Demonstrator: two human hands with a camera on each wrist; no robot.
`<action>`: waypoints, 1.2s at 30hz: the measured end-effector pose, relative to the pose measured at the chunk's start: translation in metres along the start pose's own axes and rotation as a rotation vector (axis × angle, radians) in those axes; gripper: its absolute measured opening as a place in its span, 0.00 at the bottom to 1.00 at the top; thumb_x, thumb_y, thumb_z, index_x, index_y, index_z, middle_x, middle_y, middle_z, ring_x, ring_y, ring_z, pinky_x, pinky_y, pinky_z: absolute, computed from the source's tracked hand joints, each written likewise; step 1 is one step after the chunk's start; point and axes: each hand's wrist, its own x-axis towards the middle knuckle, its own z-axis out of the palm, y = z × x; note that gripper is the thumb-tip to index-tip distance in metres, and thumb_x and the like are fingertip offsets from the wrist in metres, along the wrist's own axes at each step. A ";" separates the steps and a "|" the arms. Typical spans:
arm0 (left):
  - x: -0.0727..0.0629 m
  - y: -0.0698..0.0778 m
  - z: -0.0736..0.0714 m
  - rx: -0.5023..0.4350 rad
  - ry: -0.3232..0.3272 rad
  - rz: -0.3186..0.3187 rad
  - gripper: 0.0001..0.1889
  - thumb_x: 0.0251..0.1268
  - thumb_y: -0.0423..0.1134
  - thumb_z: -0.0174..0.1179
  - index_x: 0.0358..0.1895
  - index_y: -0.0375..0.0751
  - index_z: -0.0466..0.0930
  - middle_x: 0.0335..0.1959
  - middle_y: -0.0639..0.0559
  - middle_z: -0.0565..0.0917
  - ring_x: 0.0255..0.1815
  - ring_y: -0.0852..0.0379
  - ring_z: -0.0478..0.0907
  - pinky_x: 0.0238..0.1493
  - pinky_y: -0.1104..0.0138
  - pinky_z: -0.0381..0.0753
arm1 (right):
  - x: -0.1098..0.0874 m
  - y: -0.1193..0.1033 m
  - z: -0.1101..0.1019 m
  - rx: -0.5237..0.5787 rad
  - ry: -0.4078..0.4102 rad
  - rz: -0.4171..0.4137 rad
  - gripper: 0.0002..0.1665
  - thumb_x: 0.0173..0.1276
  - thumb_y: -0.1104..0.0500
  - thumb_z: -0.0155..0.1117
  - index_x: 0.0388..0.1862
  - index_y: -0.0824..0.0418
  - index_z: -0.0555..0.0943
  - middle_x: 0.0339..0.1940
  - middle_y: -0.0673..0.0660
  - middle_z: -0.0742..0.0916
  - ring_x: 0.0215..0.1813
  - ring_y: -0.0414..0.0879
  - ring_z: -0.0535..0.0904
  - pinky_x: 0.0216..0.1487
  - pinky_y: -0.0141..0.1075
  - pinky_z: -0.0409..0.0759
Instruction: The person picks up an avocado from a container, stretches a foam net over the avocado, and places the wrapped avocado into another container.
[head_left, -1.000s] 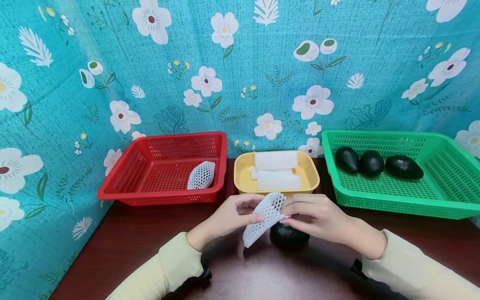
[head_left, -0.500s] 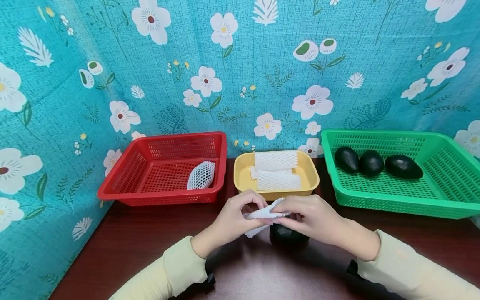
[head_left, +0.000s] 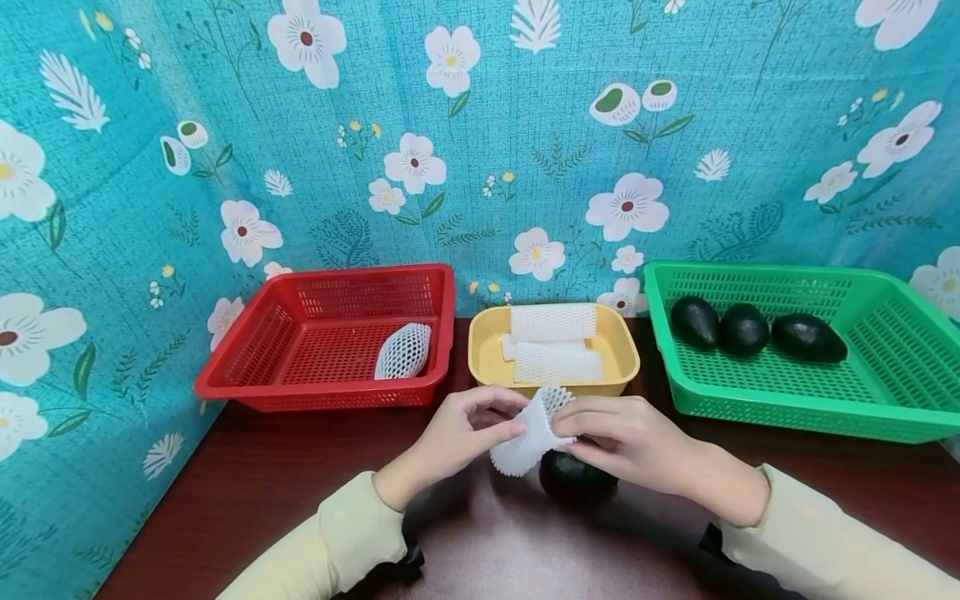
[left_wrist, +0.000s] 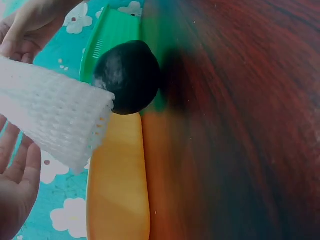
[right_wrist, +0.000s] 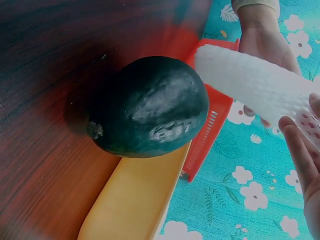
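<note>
A white foam net sleeve (head_left: pixel 521 446) is held up between my two hands over the table. My left hand (head_left: pixel 461 429) pinches its left side, thumb in front and fingers behind. My right hand (head_left: pixel 637 437) holds the upper right rim, where the mouth gapes. A dark avocado (head_left: pixel 576 478) lies on the table just below my right fingers, apart from the sleeve. The right wrist view shows that avocado (right_wrist: pixel 150 107) whole, stem end to the left. In the left wrist view the sleeve (left_wrist: pixel 55 112) partly overlaps the avocado (left_wrist: pixel 130 77).
Behind my hands stands a yellow tray (head_left: pixel 480 358) with white net sleeves (head_left: pixel 558 362). A red basket (head_left: pixel 247 390) at left holds one net-wrapped item (head_left: pixel 403 352). At right, a green basket (head_left: pixel 810 408) contains three dark avocados (head_left: pixel 742 330). A flowered cloth (head_left: pixel 480 167) hangs behind.
The sleeve was tilted at first, then flattened under both hands. Now it is lifted again, with its mouth spread upward. The avocado has stayed in place.
</note>
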 end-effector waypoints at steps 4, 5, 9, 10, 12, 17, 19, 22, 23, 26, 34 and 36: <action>-0.001 0.001 -0.001 -0.018 -0.004 0.021 0.12 0.66 0.30 0.67 0.52 0.34 0.86 0.48 0.47 0.88 0.48 0.53 0.84 0.52 0.60 0.84 | -0.002 0.000 0.000 -0.005 0.006 0.008 0.16 0.80 0.49 0.57 0.43 0.59 0.86 0.42 0.51 0.89 0.39 0.39 0.82 0.42 0.25 0.82; -0.001 0.001 -0.001 -0.021 -0.013 0.024 0.13 0.66 0.29 0.68 0.53 0.34 0.86 0.49 0.48 0.88 0.49 0.53 0.84 0.52 0.60 0.84 | -0.002 0.000 0.000 -0.006 0.008 0.012 0.17 0.80 0.49 0.57 0.43 0.58 0.86 0.42 0.51 0.89 0.39 0.38 0.82 0.41 0.25 0.82; -0.002 0.000 0.000 -0.003 -0.022 0.026 0.15 0.63 0.29 0.71 0.52 0.36 0.86 0.47 0.50 0.88 0.47 0.55 0.84 0.52 0.60 0.84 | -0.002 -0.001 0.000 -0.006 0.012 0.016 0.16 0.80 0.49 0.57 0.43 0.58 0.86 0.41 0.51 0.89 0.39 0.39 0.83 0.42 0.26 0.83; -0.002 -0.001 0.000 0.004 -0.011 0.025 0.14 0.62 0.29 0.72 0.51 0.36 0.87 0.46 0.50 0.88 0.46 0.55 0.84 0.51 0.60 0.85 | -0.002 -0.001 0.000 0.001 0.009 0.020 0.16 0.80 0.49 0.57 0.43 0.58 0.86 0.41 0.51 0.89 0.38 0.38 0.82 0.40 0.25 0.82; -0.002 -0.001 0.001 0.012 0.028 0.023 0.11 0.62 0.29 0.71 0.48 0.35 0.87 0.42 0.49 0.88 0.43 0.56 0.84 0.48 0.61 0.85 | -0.002 -0.001 0.000 0.010 0.010 0.020 0.15 0.79 0.50 0.59 0.42 0.58 0.86 0.40 0.51 0.89 0.34 0.37 0.80 0.36 0.22 0.79; -0.002 0.000 -0.002 0.033 0.121 0.006 0.08 0.63 0.28 0.70 0.45 0.32 0.88 0.40 0.46 0.88 0.40 0.57 0.84 0.44 0.65 0.86 | -0.004 -0.002 0.000 -0.005 0.022 0.004 0.14 0.77 0.50 0.63 0.40 0.57 0.87 0.37 0.50 0.88 0.30 0.35 0.77 0.34 0.22 0.77; -0.001 0.001 -0.005 0.045 0.146 -0.005 0.08 0.63 0.28 0.70 0.45 0.32 0.88 0.41 0.46 0.88 0.40 0.57 0.84 0.43 0.66 0.85 | -0.005 -0.002 -0.001 -0.014 0.027 -0.011 0.13 0.77 0.50 0.63 0.39 0.57 0.87 0.36 0.49 0.88 0.31 0.36 0.77 0.34 0.23 0.77; -0.001 0.000 -0.011 0.059 0.174 -0.016 0.08 0.65 0.30 0.69 0.45 0.33 0.88 0.41 0.47 0.88 0.39 0.56 0.84 0.42 0.67 0.84 | -0.006 -0.003 -0.001 -0.002 0.046 -0.056 0.10 0.77 0.53 0.63 0.39 0.56 0.86 0.35 0.48 0.87 0.30 0.35 0.76 0.33 0.21 0.75; 0.000 0.000 -0.013 0.058 0.183 -0.020 0.08 0.65 0.30 0.69 0.45 0.33 0.87 0.41 0.47 0.89 0.39 0.55 0.84 0.41 0.67 0.84 | -0.007 -0.003 -0.001 0.006 0.049 -0.069 0.10 0.78 0.53 0.63 0.39 0.56 0.86 0.35 0.48 0.87 0.30 0.35 0.76 0.33 0.20 0.74; 0.000 -0.002 -0.018 0.059 0.209 -0.036 0.07 0.67 0.31 0.68 0.45 0.33 0.87 0.40 0.46 0.89 0.39 0.54 0.84 0.41 0.67 0.84 | -0.009 -0.003 -0.001 0.034 0.058 -0.114 0.09 0.78 0.55 0.63 0.38 0.57 0.86 0.34 0.48 0.87 0.31 0.36 0.77 0.32 0.18 0.73; -0.001 -0.003 -0.014 0.041 0.179 -0.042 0.07 0.67 0.30 0.68 0.45 0.32 0.87 0.41 0.45 0.88 0.40 0.56 0.84 0.44 0.67 0.84 | -0.008 -0.003 -0.001 0.035 0.054 -0.119 0.10 0.78 0.55 0.62 0.38 0.58 0.86 0.35 0.49 0.87 0.33 0.36 0.78 0.34 0.19 0.73; -0.001 -0.002 -0.011 0.045 0.150 -0.026 0.08 0.66 0.31 0.69 0.46 0.33 0.87 0.42 0.46 0.88 0.41 0.55 0.84 0.46 0.65 0.85 | -0.006 -0.003 0.000 0.017 0.051 -0.097 0.11 0.78 0.54 0.62 0.39 0.58 0.86 0.36 0.48 0.87 0.34 0.36 0.79 0.34 0.20 0.75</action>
